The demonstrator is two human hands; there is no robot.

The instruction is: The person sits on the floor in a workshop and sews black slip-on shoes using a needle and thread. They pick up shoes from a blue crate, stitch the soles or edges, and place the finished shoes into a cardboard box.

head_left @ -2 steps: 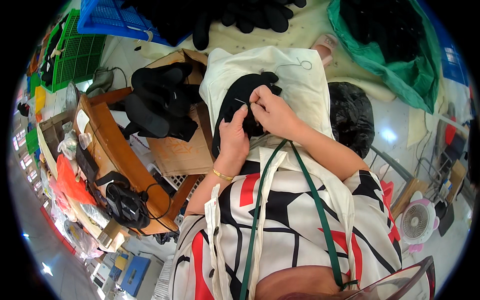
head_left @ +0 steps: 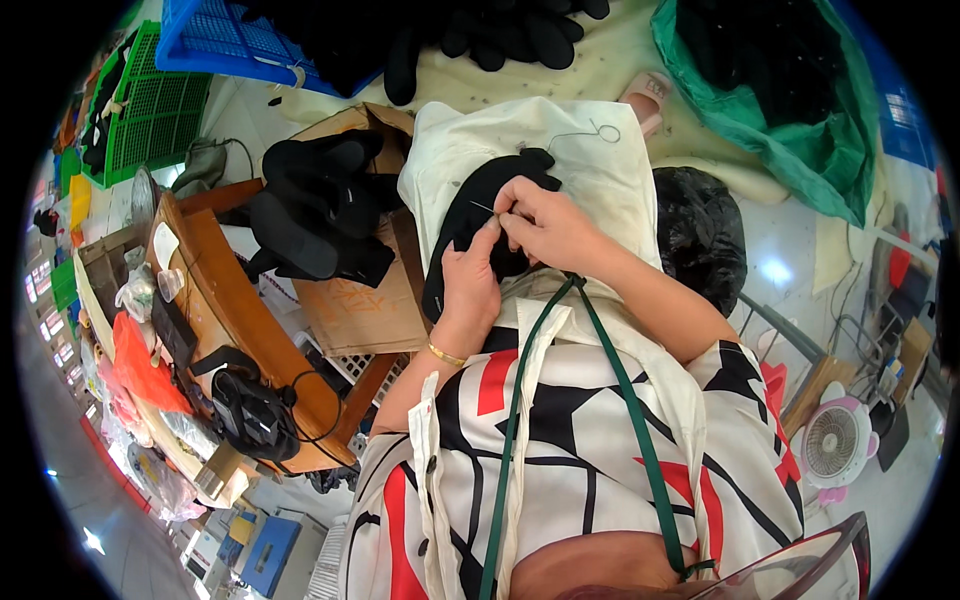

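Closely, the left hand (head_left: 470,280) gripped a black glove (head_left: 480,215) on white cloth (head_left: 600,170); right hand (head_left: 545,225) fingers pinched a needle (head_left: 483,207) that might have pricked the left thumb.

needle (head_left: 483,207) too thin to tell — black glove (head_left: 470,225) partly hidden by hands

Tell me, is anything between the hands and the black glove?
No. Both hands already touch the black glove on the white cloth. The left hand grips its lower part, and the right hand pinches a thin needle right at its surface. Nothing visible sits between them.
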